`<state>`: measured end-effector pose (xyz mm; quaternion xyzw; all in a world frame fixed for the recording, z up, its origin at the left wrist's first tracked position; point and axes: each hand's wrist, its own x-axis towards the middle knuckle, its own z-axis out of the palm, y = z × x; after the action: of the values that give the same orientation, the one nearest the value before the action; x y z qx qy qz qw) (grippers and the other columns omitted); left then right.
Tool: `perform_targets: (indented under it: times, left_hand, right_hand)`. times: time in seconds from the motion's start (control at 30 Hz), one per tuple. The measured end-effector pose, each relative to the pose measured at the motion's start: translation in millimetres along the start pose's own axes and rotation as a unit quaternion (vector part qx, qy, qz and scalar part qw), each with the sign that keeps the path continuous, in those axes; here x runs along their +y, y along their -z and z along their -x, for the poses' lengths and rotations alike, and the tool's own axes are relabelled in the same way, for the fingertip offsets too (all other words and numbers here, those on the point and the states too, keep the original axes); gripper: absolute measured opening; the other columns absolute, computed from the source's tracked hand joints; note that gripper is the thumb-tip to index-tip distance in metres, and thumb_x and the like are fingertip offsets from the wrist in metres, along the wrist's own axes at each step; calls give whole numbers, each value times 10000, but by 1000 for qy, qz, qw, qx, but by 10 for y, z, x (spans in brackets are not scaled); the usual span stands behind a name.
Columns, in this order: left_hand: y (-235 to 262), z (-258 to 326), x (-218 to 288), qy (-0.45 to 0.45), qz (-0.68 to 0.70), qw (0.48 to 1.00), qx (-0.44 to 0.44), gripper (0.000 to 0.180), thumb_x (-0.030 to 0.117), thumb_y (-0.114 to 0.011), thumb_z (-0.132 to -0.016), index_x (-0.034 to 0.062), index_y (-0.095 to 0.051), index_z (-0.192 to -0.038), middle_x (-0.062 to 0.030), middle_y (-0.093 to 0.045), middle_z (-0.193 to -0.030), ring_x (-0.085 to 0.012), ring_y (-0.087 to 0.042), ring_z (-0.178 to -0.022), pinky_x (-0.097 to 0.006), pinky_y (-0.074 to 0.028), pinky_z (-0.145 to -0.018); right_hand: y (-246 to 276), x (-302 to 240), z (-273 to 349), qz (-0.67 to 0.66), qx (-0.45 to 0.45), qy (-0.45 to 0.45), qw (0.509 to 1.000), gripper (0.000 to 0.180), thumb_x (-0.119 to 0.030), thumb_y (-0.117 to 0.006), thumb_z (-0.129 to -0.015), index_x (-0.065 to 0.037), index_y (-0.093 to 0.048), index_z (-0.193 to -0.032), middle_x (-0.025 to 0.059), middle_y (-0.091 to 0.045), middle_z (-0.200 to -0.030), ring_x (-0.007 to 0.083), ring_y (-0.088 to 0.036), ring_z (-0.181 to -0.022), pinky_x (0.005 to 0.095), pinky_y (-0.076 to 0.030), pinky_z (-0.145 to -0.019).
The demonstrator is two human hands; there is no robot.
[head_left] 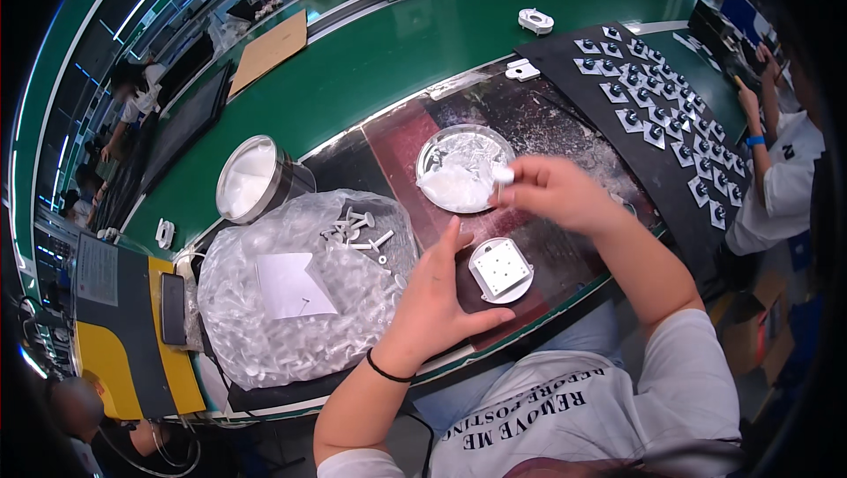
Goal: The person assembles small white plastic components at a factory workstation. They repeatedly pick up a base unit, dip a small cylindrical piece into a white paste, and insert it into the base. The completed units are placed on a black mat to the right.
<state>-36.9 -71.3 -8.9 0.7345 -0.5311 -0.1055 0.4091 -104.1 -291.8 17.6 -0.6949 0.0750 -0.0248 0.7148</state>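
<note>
My right hand (558,194) is over the right rim of a round metal dish (422,180), its thumb and fingers pinching a small white plastic piece (503,175). White powder-like or plastic material and small clear bits lie in that dish. My left hand (436,295) is open, thumb and fingers spread, beside a white round fixture with a square plate (501,270) that lies on the worktop. Left of this hand sits a large clear plastic bag (238,302), full of white plastic parts. Several white mushroom-shaped pins (355,224) rest on top of it.
A metal tin (284,185) stands behind the bag. At the left are a yellow-grey machine (132,328) and a phone (173,309). A black mat (582,81) at the right bears several white pieces with dark centres. Two white housings (535,21) lie beyond; a co-worker sits at the far right.
</note>
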Motion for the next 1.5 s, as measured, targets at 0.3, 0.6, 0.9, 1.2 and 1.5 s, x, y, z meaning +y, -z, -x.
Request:
perform_targets:
  times: [0.3,0.6,0.9,1.2,1.5]
  left_hand:
    - [-168,-40,-116,-64,14,998,10,1210,246,-841,-596,32,-2,-1441,-214,-542,-1171,-383,-533,-1066,-438,-417,-925]
    - [-155,-39,-100,-49,25,998,0,1176,215,-819,-607,17,-15,-1441,-203,-553,-1146,-379,-533,-1039,-431,-421,-909]
    - [-161,-35,-99,-40,29,999,-4,1169,207,-813,-609,14,-15,-1441,-207,-548,-1143,-376,-531,-1037,-427,-419,-913]
    - [-168,-14,-118,-23,39,999,-3,1167,215,-818,-597,9,-39,-1441,-215,-548,-1128,-378,-533,-1029,-427,-426,-903]
    - [-124,28,-105,-43,71,995,51,1146,211,-824,-589,34,-76,-1438,-205,-538,-1160,-362,-537,-1043,-427,-432,-908]
  right_hand:
    - [-147,343,157,67,-30,15,997,203,-105,-656,-842,-2,-646,-1018,35,-646,-938,78,-574,-860,235,-463,-739]
    - [-143,328,164,180,-29,108,977,216,-100,-664,-803,-27,-662,-1006,95,-639,-946,178,-605,-880,297,-465,-769]
    - [-127,338,161,206,-28,152,966,216,-108,-665,-794,-50,-671,-1002,88,-649,-890,203,-598,-887,318,-465,-772]
    - [-68,256,236,277,-6,141,951,255,-122,-678,-765,-35,-649,-1003,60,-629,-864,153,-569,-797,275,-451,-700]
    - [-115,233,396,65,-42,-24,997,320,-127,-602,-868,-22,-555,-1167,25,-578,-833,53,-514,-675,206,-431,-595]
